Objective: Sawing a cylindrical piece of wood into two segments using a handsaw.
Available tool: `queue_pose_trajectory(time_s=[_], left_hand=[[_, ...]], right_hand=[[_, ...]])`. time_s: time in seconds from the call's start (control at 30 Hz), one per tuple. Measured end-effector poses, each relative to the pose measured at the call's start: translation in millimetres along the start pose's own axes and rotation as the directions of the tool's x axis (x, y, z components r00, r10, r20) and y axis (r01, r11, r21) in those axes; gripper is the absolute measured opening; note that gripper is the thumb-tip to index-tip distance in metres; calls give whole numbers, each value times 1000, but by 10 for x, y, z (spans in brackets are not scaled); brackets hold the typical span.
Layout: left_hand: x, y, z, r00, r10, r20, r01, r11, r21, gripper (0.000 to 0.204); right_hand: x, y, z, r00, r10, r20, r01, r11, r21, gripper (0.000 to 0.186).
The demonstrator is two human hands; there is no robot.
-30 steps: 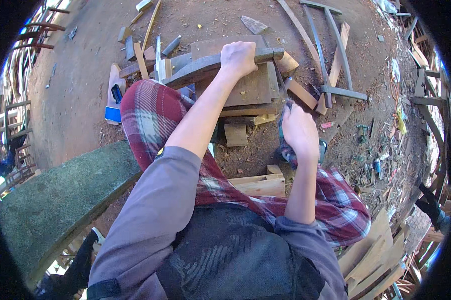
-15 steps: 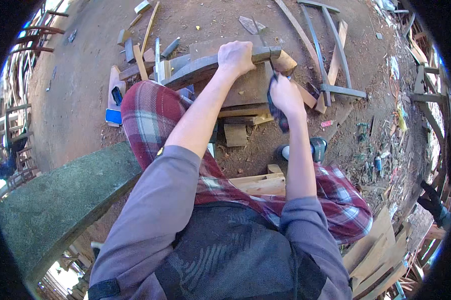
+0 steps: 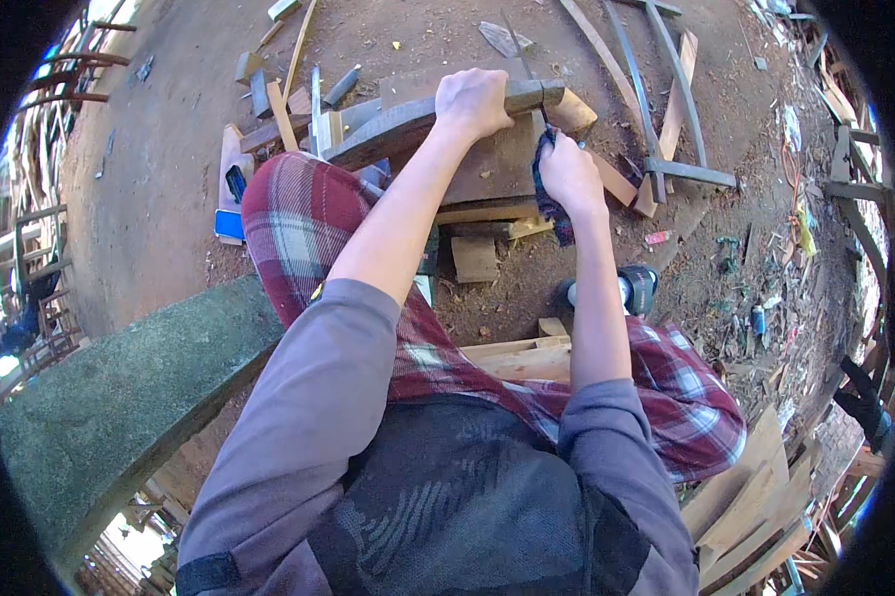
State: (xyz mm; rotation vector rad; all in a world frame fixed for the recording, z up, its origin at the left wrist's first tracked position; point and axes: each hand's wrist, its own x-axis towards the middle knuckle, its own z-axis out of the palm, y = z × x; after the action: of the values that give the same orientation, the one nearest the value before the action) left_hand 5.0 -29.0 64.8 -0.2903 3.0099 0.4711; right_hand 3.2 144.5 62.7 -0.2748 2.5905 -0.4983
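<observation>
The left hand (image 3: 474, 102) clamps the curved wooden piece (image 3: 408, 124) steady while the right hand (image 3: 569, 171), gripping a dark-handled tool (image 3: 551, 204), seems mid-carving; next likely needs a controlled stroke.

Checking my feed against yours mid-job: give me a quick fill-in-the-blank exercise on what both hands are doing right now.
1. The left hand clamps down on a curved grey piece of ____ lying across the block.
2. The right hand holds a dark ____ bunched in its grip.
3. The person's trousers have a red ____ pattern.
4. A black-and-grey power tool lies on the ground to the ____ of the right forearm.

Missing words: wood; cloth; plaid; right
</observation>
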Motion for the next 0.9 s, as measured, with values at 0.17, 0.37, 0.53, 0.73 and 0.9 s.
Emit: queue_pose_trajectory(time_s=[0.17, 0.37, 0.53, 0.73, 0.9], left_hand=[[-36, -44, -23, 999, -48, 19, 48, 999, 12, 44], [-31, -33, 16, 1000, 10, 0, -10, 999, 39, 44], [-40, 40, 29, 1000, 16, -1, -16, 999, 35, 45], [15, -37, -11, 1000, 1, -11, -1, 1000, 18, 49], [81, -110, -38, 999, -25, 24, 25, 999, 22, 49]], right_hand=[[-634, 67, -156, 998, -66, 22, 65, 997, 27, 38], [-446, 218, -107, 998, -47, 51, 48, 999, -9, 37], [121, 34, 18, 999, -9, 39, 9, 1000, -9, 39], [-39, 40, 5, 997, -71, 3, 71, 997, 3, 39], [-680, 110, -179, 1000, -17, 16, 17, 1000, 10, 40]])
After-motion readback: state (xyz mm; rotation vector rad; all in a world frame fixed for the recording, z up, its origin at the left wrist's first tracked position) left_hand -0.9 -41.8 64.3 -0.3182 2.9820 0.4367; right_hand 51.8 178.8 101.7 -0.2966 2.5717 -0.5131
